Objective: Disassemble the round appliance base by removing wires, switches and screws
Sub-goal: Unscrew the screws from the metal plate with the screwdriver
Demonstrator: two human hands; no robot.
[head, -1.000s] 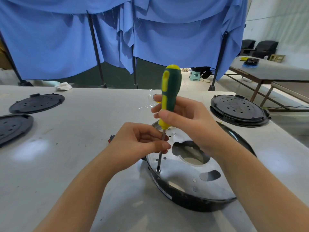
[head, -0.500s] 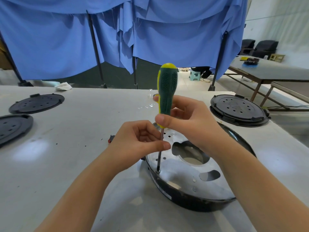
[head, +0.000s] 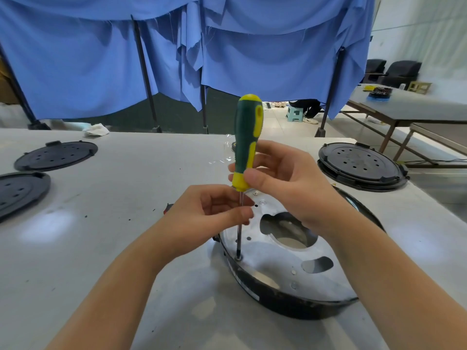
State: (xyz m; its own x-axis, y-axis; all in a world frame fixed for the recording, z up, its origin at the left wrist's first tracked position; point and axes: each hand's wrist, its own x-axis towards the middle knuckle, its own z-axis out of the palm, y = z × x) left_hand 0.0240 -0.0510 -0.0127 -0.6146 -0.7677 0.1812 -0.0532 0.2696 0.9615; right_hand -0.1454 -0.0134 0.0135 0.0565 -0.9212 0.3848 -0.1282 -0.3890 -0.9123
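The round appliance base (head: 285, 296), black-rimmed with a shiny metal plate and cut-outs, lies on the white table in front of me. A green and yellow screwdriver (head: 246, 140) stands upright, its tip in a screw (head: 238, 257) at the plate's left edge. My right hand (head: 285, 183) grips the lower handle with thumb and fingers. My left hand (head: 214, 213) pinches the metal shaft below the handle. No wires or switches can be seen on the plate.
Two black round covers (head: 56, 155) (head: 20, 190) lie at the left of the table (head: 101, 248), another black cover (head: 361, 165) at the right. A small red and black part (head: 168, 207) shows behind my left wrist. Blue curtains hang behind; another table stands at the far right.
The screwdriver handle has turned in my right hand, its yellow stripe shifting side to side. The tip stays in the same screw and my left hand stays on the shaft.
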